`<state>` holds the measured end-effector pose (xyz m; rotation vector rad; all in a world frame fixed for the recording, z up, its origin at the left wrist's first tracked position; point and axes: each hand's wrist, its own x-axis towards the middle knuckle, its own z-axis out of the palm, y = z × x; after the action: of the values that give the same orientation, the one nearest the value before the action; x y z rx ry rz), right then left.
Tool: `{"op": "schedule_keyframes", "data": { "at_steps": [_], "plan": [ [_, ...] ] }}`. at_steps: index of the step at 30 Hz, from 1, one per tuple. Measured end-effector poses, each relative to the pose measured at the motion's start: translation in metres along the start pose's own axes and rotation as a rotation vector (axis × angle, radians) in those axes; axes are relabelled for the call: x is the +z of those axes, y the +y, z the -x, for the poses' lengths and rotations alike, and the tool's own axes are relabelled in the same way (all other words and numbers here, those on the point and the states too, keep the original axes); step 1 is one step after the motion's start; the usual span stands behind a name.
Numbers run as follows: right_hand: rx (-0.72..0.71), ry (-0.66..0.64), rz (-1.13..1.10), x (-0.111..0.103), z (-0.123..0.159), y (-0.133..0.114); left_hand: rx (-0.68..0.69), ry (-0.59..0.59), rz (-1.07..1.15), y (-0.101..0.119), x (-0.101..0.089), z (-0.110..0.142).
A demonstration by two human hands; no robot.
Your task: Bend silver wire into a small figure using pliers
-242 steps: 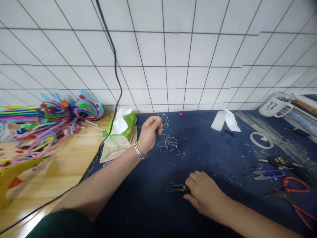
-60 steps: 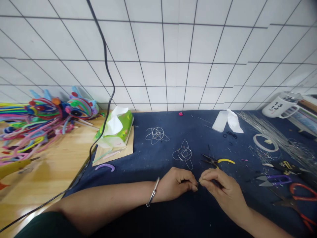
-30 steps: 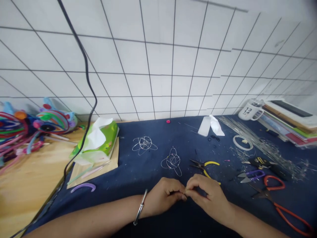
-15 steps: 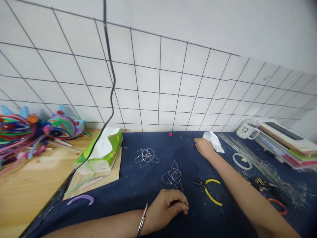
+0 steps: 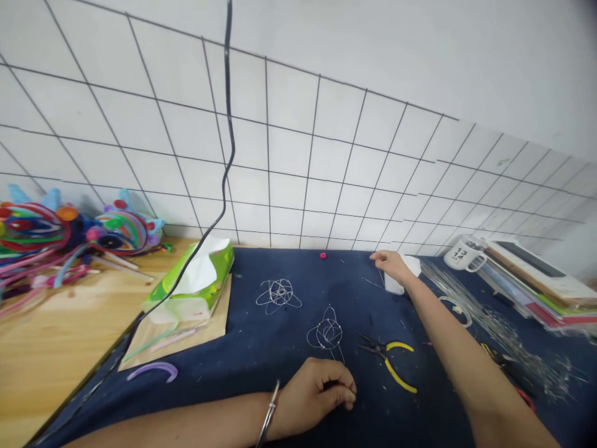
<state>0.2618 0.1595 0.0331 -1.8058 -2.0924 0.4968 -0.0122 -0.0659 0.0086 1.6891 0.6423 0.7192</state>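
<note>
My left hand (image 5: 321, 392), with a silver bangle on its wrist, rests curled on the dark blue cloth (image 5: 261, 342), thumb against fingers; whatever it pinches is hidden. Just beyond it lies a round bent-wire shape (image 5: 329, 333) with small beads, its wire ends pointing at the hand. A second wire shape (image 5: 280, 292) lies farther back to the left. My right hand (image 5: 390, 264) is stretched to the back, fingertips pinched together; a faint thin line hangs below them. Beside it are a white tissue (image 5: 411, 264) and a small white container (image 5: 394, 285). Yellow-handled pliers (image 5: 392, 361) lie between my arms.
At left stand a green tissue pack (image 5: 205, 280) on brown paper, a purple curved piece (image 5: 156, 369) and colourful crafts (image 5: 124, 230). A black cable (image 5: 226, 168) hangs in front. Right are a bundle of wires (image 5: 485, 317), a white mug (image 5: 465, 254) and stacked books (image 5: 536, 292).
My right hand has lifted slightly and drawn away from the tissue, uncovering the white container beneath. My left hand stays in place. The view has shifted a little.
</note>
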Motion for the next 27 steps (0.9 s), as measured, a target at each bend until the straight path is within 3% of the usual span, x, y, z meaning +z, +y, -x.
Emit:
{"op": "schedule_keyframes", "data": {
  "at_steps": [6,13,18,22,27],
  "plan": [
    [-0.070,0.036,-0.429,-0.012,0.044,-0.014,-0.084,0.030,0.101,-0.003,0.003,-0.001],
    [-0.066,-0.112,-0.680,-0.005,0.127,-0.061,-0.087,0.100,0.233,-0.007,0.001,-0.004],
    [-0.047,-0.260,-0.694,0.006,0.185,-0.100,-0.115,0.162,0.258,-0.013,0.000,-0.006],
    [-0.110,-0.195,-0.538,0.019,0.212,-0.121,-0.099,0.127,0.259,-0.015,0.000,-0.004],
    [-0.223,-0.082,-0.370,0.037,0.223,-0.125,-0.089,0.044,0.239,-0.013,-0.002,-0.003]
  ]
}}
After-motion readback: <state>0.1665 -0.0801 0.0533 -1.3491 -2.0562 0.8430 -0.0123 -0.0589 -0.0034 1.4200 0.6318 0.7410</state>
